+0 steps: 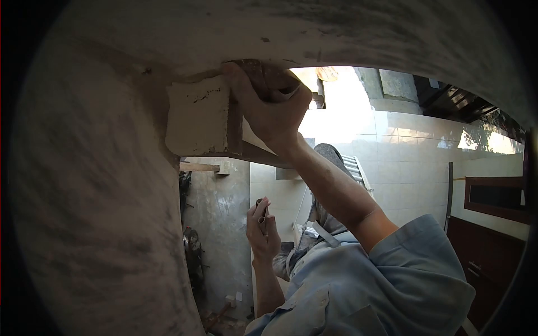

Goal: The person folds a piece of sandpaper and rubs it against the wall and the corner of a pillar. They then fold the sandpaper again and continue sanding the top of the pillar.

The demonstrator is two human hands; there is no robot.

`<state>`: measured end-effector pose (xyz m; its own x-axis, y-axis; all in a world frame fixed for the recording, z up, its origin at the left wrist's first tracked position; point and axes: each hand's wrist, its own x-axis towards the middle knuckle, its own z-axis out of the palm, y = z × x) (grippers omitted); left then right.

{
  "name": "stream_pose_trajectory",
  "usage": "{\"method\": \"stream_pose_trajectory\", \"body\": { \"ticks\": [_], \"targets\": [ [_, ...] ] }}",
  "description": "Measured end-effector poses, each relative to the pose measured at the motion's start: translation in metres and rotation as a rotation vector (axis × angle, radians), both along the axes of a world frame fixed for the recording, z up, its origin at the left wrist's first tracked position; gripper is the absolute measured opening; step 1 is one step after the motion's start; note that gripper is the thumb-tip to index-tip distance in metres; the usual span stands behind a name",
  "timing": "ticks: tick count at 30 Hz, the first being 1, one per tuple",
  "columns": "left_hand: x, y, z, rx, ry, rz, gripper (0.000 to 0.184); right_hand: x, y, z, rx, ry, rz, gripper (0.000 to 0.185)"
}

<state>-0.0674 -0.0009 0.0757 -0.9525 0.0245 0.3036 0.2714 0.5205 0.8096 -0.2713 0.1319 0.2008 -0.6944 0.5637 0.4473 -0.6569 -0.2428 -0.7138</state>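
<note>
Brown sheet point(264, 77) in right fingers point(241, 87), extent unclear

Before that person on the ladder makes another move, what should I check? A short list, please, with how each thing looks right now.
1. Right hand has hold of the curled brown sheet: ok.
2. Sheet pressed firmly enough: cannot tell; pressure does not show.
3. Left hand has its fingers around a small rolled piece: ok.
4. Pale block has an unmarked face: not ok; dark pits show near its upper edge.
5. Feet secure on the ladder: cannot tell; they do not show clearly.
</note>
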Motion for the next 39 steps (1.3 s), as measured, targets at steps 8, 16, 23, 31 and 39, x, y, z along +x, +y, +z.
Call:
{"method": "stream_pose_trajectory", "body": {
  "ticks": [8, 16, 23, 31, 39],
  "targets": [
    [0.005, -0.001, -0.002, 0.013, 0.026, 0.032, 0.035, 0.021, 0.029, -0.022, 0.165, -0.219, -0.075, 0.014],
    [0.009, -0.005, -0.001, 0.005, -0.001, 0.034, 0.035, 0.034, 0.03, -0.049, 0.128, -0.127, -0.037, 0.025],
    [0.006, 0.0, 0.005, 0.025, -0.06, 0.019, 0.035, 0.025, 0.04, -0.009, 0.005, -0.126, -0.049, 0.018],
    [0.011, 0.006, 0.011, -0.064, -0.052, -0.017, 0.039, 0.027, 0.033, 0.013, -0.161, -0.145, 0.121, 0.018],
    [0.017, 0.007, 0.014, -0.012, -0.127, 0.001, 0.034, 0.046, 0.057, 0.025, 0.035, -0.4, 0.24, 0.022]
  ]
}}
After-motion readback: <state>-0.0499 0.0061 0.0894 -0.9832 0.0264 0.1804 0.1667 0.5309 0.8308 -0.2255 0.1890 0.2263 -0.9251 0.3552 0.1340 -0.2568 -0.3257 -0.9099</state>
